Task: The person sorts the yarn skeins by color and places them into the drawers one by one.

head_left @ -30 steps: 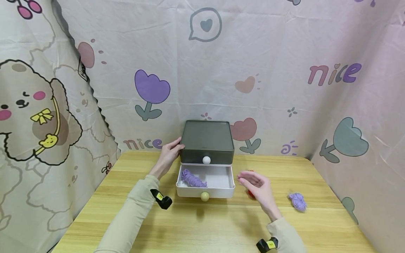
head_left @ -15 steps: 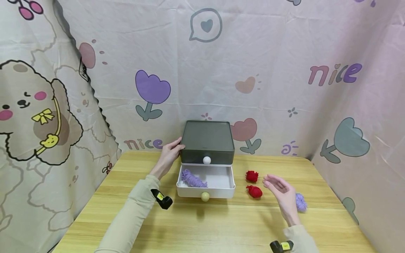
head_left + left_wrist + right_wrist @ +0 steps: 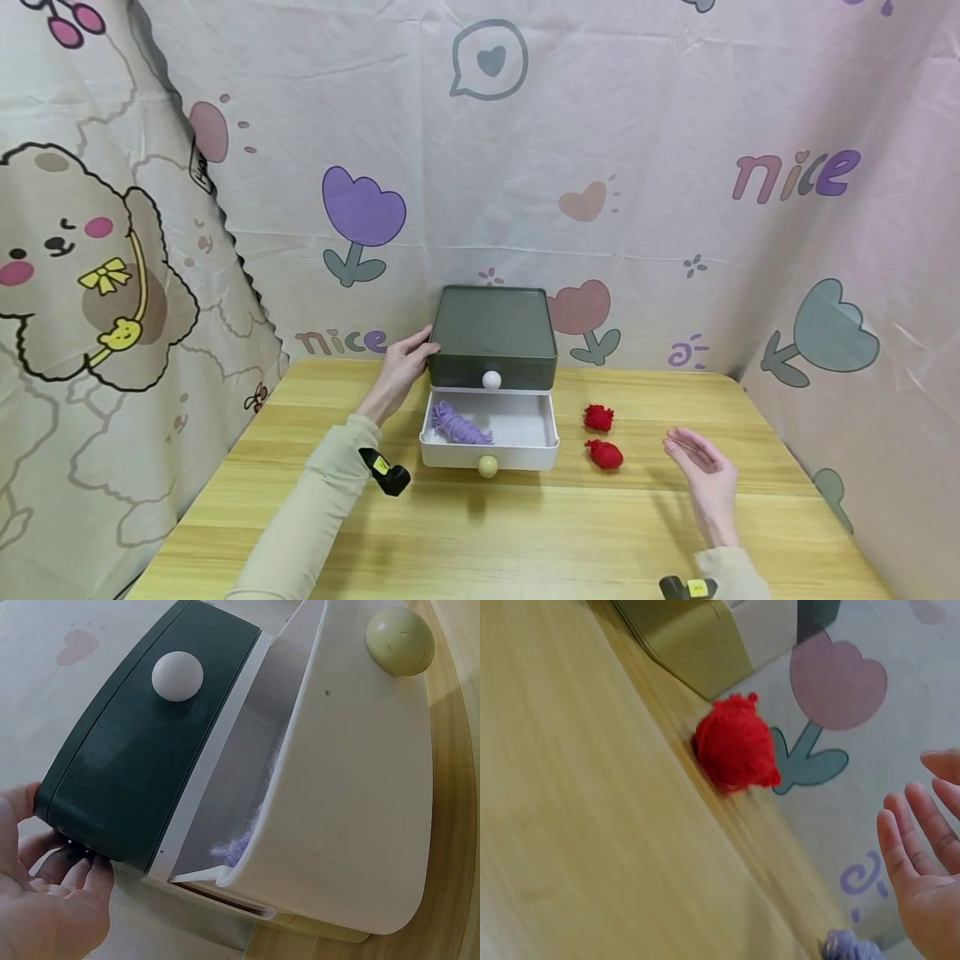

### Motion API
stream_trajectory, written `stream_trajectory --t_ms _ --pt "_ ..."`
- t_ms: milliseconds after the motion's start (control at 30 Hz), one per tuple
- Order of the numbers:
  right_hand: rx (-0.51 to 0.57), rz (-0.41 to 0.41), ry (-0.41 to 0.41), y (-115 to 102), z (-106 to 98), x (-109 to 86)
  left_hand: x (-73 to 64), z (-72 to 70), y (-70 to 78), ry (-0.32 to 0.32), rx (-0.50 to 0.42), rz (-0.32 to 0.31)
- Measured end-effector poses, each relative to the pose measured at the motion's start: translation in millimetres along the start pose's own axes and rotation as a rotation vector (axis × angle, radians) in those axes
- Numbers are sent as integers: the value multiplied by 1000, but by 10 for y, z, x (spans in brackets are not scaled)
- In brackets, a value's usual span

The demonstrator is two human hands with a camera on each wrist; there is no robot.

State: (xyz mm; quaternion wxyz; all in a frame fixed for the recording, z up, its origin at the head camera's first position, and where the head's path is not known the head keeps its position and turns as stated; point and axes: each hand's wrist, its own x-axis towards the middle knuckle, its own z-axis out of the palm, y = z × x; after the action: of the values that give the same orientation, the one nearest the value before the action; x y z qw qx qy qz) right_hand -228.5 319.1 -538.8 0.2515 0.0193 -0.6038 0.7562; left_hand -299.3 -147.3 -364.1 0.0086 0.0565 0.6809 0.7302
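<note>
we look partway done: a purple yarn ball (image 3: 849,948) and two fuzzy red balls (image 3: 604,456) seem left to do, toward the right edge of the wooden table (image 3: 540,533); a long purple yarn bundle (image 3: 459,424) sits in the pulled-out white plastic drawer (image 3: 525,457). our right hand (image 3: 707,482) is loose, holding nothing; our left hand (image 3: 399,373) holds the dark green box (image 3: 135,750).

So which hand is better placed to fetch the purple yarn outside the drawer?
Probably the right hand: it looks empty, and the right wrist view shows that yarn close by. The left hand grips the box, farther off.
</note>
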Motion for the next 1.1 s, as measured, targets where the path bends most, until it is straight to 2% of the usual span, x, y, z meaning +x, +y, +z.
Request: stream_trajectory --t_ms 100,267,333,467,633,733,967,1100 --pt "5 -13 17 -143 6 -52 1 0 -1 1 -6 0" --pt "40 -38 107 -409 61 -150 -4 1 -1 2 -1 -9" --pt "58 -48 152 -447 53 -162 -6 -2 -2 -3 3 -9" --pt "0 -44 243 -445 0 -153 -8 -8 -5 -5 5 -5" --pt "-135 63 379 -423 -59 -152 -9 -15 -6 -12 8 -5" --pt "-229 147 422 -421 -80 -164 -10 -15 -5 -15 9 -4" --pt "-371 301 394 -387 -125 -186 -9 -14 -6 -17 -1 -8" --pt "-518 348 363 -364 -145 -183 -15 -13 1 -19 -5 -10"
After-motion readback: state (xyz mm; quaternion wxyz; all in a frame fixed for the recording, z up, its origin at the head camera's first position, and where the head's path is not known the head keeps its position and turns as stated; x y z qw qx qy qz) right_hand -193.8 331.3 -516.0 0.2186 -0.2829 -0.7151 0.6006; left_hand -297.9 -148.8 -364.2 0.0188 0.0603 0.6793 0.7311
